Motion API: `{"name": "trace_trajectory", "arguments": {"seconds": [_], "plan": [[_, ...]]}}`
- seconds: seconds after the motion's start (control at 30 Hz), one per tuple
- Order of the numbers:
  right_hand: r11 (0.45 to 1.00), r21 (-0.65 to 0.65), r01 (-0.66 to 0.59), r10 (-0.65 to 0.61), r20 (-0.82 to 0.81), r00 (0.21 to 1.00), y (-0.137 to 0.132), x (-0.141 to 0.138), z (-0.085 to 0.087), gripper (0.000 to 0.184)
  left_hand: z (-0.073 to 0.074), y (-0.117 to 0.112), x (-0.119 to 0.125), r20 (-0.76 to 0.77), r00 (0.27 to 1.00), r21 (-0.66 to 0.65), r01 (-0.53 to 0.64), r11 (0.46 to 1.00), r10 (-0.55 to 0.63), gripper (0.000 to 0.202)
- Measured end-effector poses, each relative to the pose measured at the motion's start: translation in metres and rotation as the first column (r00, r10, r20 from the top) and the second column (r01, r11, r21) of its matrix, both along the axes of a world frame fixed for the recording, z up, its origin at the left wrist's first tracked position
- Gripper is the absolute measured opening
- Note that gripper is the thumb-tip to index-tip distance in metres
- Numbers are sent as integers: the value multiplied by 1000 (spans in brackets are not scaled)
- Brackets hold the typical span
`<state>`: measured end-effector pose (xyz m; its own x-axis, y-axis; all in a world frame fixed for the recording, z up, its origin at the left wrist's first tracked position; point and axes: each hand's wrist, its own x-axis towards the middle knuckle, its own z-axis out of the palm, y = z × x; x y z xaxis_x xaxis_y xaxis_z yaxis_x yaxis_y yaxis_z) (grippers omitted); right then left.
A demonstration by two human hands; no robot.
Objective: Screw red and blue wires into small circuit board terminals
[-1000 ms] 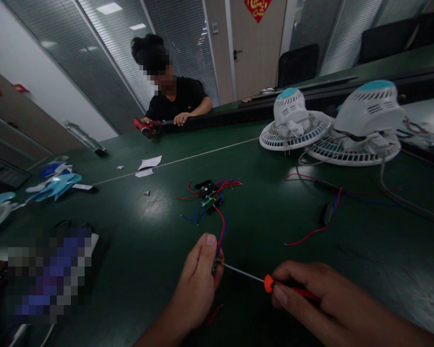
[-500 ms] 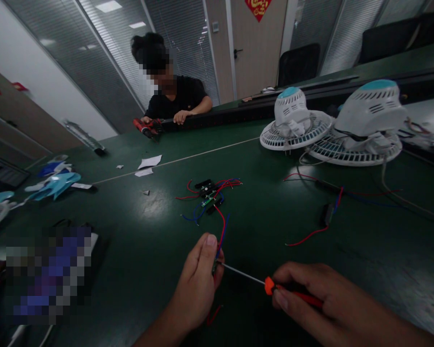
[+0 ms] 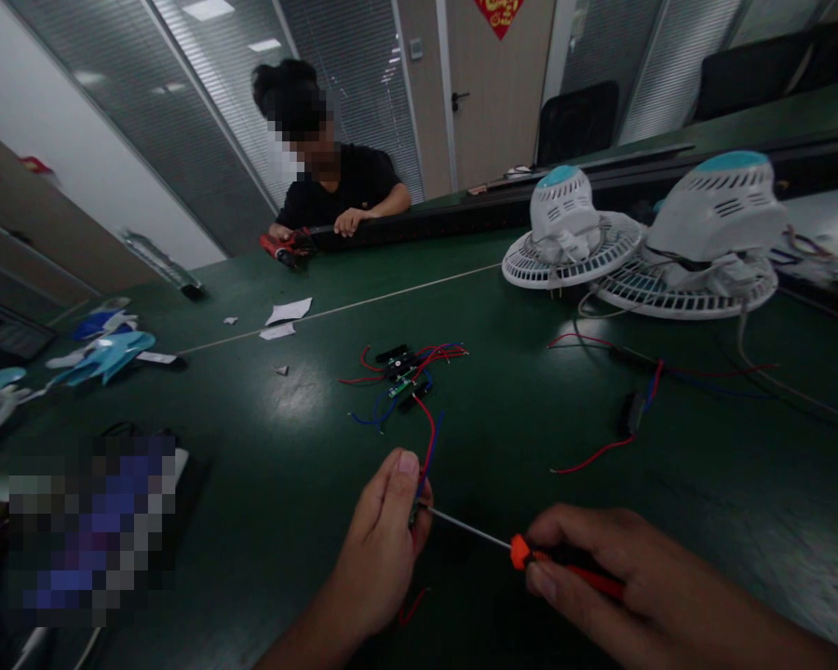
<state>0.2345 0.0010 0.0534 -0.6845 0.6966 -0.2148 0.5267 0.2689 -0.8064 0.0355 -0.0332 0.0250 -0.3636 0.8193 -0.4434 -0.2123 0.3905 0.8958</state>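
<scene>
My left hand [image 3: 381,549] is closed in a pinch on a small dark part with red and blue wires [image 3: 429,437] rising from it. My right hand [image 3: 621,582] grips an orange-handled screwdriver [image 3: 523,551], whose thin metal shaft points left with its tip against the part in my left fingers. The wires lead back to a small circuit board with several red and blue leads [image 3: 405,368] lying on the green table [image 3: 286,484].
Two white fan heads [image 3: 573,237] [image 3: 712,247] lie face down at the right, with loose wires and a black part [image 3: 632,414] in front. Blue fan parts [image 3: 108,354] and paper scraps [image 3: 288,314] lie to the left. A person opposite holds a red tool [image 3: 283,247].
</scene>
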Motion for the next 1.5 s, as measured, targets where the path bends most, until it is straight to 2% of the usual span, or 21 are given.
{"name": "trace_trajectory", "arguments": {"seconds": [0.33, 0.6, 0.8, 0.93, 1.03, 1.1, 1.5], "plan": [[1000, -25, 3, -2, 28, 1000, -1, 1, -2, 20, -3, 0, -2, 5, 1000, -1, -2, 1000, 2, 50], [999, 26, 47, -48, 10, 999, -2, 3, -6, 18, -2, -1, 0, -47, 999, 1, 11, 1000, -10, 51], [999, -8, 43, -43, 12, 999, -4, 1, -3, 19, 0, -1, 0, -27, 1000, 2, -7, 1000, 7, 51], [996, -1, 89, -89, 42, 995, -5, 0, -1, 29, -1, -2, 0, -36, 999, -24, 2, 1000, -3, 51], [990, 48, 133, -135, 47, 990, -7, 0, -1, 40, -1, -2, 1, -50, 997, -4, 51, 999, -51, 52], [987, 75, 143, -147, 42, 988, -8, 1, -2, 40, 0, -2, 1, -50, 997, 12, 61, 998, -61, 52], [996, 77, 51, -52, 10, 999, -5, 2, 0, 28, 1, -2, 0, -93, 995, -9, 38, 999, -38, 51]]}}
